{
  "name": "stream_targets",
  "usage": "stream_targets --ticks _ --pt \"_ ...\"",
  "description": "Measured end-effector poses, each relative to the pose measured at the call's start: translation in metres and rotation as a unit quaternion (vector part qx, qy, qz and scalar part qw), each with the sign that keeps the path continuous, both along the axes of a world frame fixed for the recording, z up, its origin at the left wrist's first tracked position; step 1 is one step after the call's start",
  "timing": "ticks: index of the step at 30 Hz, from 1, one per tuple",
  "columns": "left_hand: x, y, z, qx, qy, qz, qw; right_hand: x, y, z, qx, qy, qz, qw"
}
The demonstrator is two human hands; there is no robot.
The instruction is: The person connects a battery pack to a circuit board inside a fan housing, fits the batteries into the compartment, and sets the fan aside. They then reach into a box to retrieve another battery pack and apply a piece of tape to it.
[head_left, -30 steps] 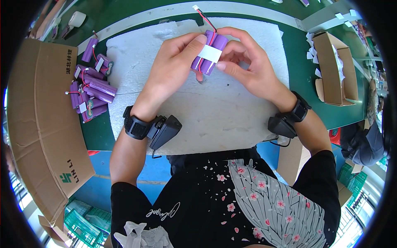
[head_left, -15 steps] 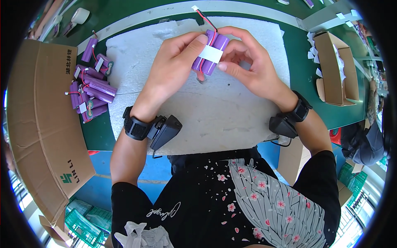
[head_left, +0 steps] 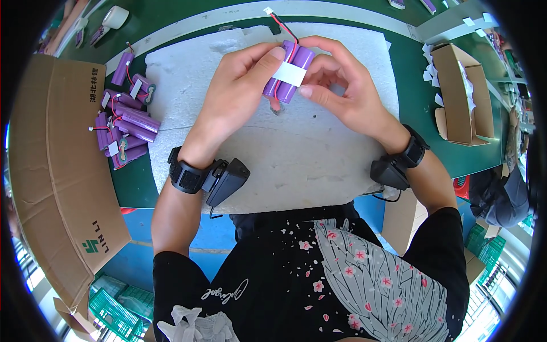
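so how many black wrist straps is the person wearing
2: a left wrist strap and a right wrist strap, each with a bulky black device beside it. Both wrists are in plain view, so neither hides another.

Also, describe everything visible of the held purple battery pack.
The battery pack shows two glossy purple cylinders, side by side and slanted, banded by a white strip. Red and black wires run from its far end to a white connector. The left hand grips it over the pale sheet; the right hand flanks it, contact unclear.
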State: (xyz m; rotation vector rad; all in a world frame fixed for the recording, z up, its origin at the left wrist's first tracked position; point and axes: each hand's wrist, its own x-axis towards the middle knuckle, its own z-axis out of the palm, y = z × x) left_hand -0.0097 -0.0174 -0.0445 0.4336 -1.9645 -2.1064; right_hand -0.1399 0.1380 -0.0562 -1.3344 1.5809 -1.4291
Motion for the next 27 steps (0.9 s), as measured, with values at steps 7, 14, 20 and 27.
stream_targets --ticks 7,14,20,27 --pt "0.0005 0.0006 0.0008 -0.005 -0.001 0.001 1.0 0.0009 -0.0002 -0.001 0.002 0.007 0.0 1.0" --pt "-0.0002 -0.0001 0.0004 0.002 0.003 0.005 1.0 -0.0015 -0.0001 0.0003 -0.003 0.003 0.008 1.0" --pt "-0.0005 0.0005 0.0014 0.0 0.004 0.007 1.0 -0.0002 0.0 -0.0005 -0.008 -0.004 0.01 1.0" --pt "0.0002 0.001 0.0015 -0.012 0.007 0.009 1.0 -0.0008 0.0003 -0.0011 -0.004 -0.004 0.005 1.0"
